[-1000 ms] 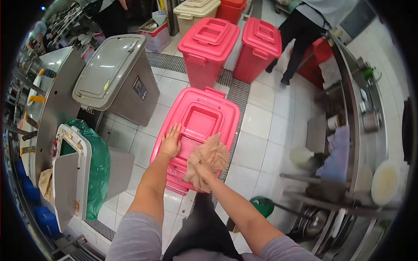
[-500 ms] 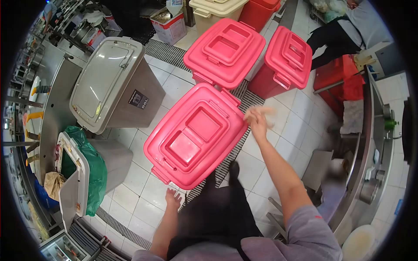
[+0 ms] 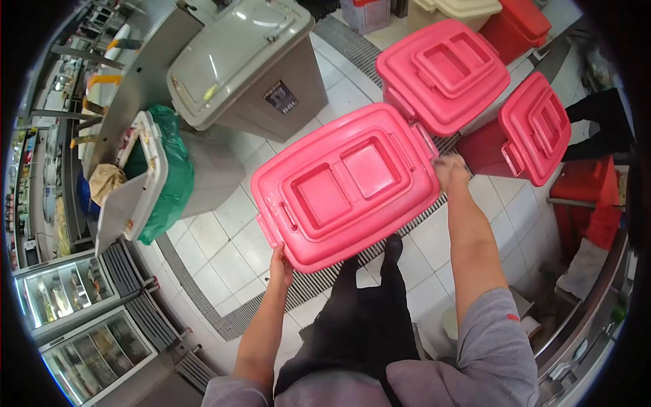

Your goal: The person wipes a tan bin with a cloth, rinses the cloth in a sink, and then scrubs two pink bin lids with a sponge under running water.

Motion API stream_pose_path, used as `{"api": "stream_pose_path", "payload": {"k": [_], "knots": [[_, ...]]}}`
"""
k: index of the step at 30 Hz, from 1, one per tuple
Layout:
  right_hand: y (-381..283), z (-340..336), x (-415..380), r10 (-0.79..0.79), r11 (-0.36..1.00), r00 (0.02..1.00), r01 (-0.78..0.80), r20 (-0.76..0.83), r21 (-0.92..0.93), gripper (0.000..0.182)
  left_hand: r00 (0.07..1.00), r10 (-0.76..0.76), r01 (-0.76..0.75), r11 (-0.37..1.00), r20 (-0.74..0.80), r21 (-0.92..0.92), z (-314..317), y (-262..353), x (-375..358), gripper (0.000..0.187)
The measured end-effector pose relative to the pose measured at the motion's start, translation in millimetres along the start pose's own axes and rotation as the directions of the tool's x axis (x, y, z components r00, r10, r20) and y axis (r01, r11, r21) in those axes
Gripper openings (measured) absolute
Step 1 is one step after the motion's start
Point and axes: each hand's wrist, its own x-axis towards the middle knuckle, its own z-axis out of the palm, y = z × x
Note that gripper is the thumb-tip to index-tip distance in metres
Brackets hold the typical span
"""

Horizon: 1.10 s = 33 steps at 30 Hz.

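A pink plastic storage bin [image 3: 305, 251] with a closed lid stands on the tiled floor right in front of me. Two rectangular recesses mark its lid. At the bin's near left corner, my left hand [image 3: 281, 268] grips the end by the handle, its fingers partly tucked under the rim. My right hand [image 3: 451, 171] is closed at the opposite end, just under the right handle; its fingertips are blurred and partly hidden. A second pink bin [image 3: 444, 81] touches or nearly touches the far right end, and a third pink bin [image 3: 536, 129] stands further right.
A large grey bin [image 3: 271, 95] with a closed lid stands at the back left. Nearer, a grey bin with a green liner [image 3: 166, 190] has its flap open. A drain grate [image 3: 247, 315] crosses the floor. Another person's dark-trousered legs [image 3: 603, 122] show at the right.
Both hands have come onto the ends of the nearest pink bin. That bin now sits more crosswise before me, and my view has turned, shifting the surroundings.
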Motion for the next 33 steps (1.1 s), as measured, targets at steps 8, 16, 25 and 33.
{"api": "stream_pose_path", "payload": {"k": [8, 16, 25, 33], "knots": [[47, -69, -252, 0.464, 0.816, 0.881, -0.465, 0.091, 0.343, 0.070, 0.802, 0.284, -0.206, 0.957, 0.526, -0.203, 153, 67, -180, 0.051], [97, -126, -495, 0.909, 0.365, 0.409, -0.686, -0.081, 0.629, 0.052, 0.579, 0.438, -0.546, 0.835, 0.688, -0.072, 199, 144, -305, 0.036], [216, -356, -616, 0.665, 0.602, -0.077, -0.533, -0.743, 0.595, 0.016, 0.284, 0.364, -0.782, 0.623, 0.887, -0.006, 332, 99, -409, 0.068], [283, -448, -692, 0.881, 0.331, 0.122, -0.850, -0.458, 0.411, 0.025, 0.151, 0.285, -0.609, 0.781, 0.947, -0.138, 485, -18, -509, 0.058]]}}
